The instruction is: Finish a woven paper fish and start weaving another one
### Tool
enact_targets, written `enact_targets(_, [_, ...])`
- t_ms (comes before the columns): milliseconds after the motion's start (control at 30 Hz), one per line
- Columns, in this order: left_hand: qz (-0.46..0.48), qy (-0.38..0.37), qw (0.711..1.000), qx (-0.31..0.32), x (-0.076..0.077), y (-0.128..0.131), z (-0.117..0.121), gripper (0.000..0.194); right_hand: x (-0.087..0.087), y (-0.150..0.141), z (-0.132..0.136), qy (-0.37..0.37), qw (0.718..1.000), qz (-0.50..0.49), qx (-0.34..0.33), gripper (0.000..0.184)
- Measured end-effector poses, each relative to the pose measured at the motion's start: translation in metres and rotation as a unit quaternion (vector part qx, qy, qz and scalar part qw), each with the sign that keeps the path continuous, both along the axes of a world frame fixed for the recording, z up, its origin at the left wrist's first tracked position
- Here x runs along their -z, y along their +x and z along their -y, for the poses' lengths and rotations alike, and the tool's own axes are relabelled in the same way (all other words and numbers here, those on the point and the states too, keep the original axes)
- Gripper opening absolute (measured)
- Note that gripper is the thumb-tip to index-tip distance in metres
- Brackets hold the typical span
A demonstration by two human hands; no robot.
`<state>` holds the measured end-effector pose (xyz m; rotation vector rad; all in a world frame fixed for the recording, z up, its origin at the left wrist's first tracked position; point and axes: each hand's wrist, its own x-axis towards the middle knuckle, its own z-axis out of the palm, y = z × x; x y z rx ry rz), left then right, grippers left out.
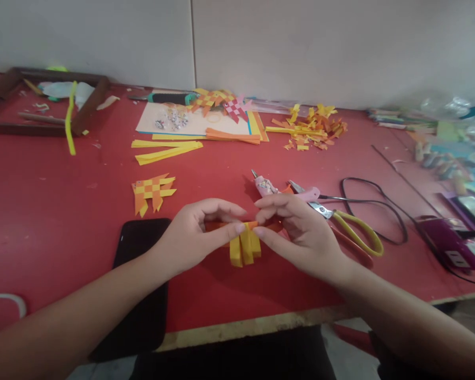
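My left hand (198, 232) and my right hand (296, 229) meet above the red table (55, 211), both pinching a small weave of paper strips (245, 245). Its yellow strips hang down between my fingers, and an orange strip runs across under them. A finished orange-and-yellow woven paper fish (153, 192) lies on the table to the left of my hands. Just behind my right hand lie a pink glue gun (273, 187) and yellow-handled scissors (348, 224).
A black phone (140, 279) lies under my left forearm. Loose yellow strips (164, 150), a paper sheet with googly eyes (172, 120) and more woven fish (221, 103) sit farther back. Paper scraps (311, 126) pile up at back right. A black cable (380, 211) and purple device (445, 240) lie right.
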<state>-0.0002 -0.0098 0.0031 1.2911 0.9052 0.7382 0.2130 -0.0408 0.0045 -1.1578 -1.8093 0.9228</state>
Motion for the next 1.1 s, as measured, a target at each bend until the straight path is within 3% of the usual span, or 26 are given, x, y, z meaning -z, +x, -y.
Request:
enact_targets(200, [-0.068, 0.04, 0.996, 0.038, -0.0009, -0.0019, -0.0001, 0.021, 0.0024, -0.0017, 0.0009, 0.0, 1.0, -0.016, -0.012, 0.033])
enact_targets(700, [-0.086, 0.028, 0.995, 0.049, -0.0056, -0.0012, 0.0007, 0.02, -0.0028, -0.0035, 0.0025, -0.063, 0.998, -0.006, -0.018, 0.029])
enact_targets(1100, [-0.08, 0.011, 0.996, 0.04, -0.0034, -0.0025, -0.0006, 0.02, -0.0016, -0.0063, 0.0004, -0.027, 0.999, -0.02, 0.012, 0.024])
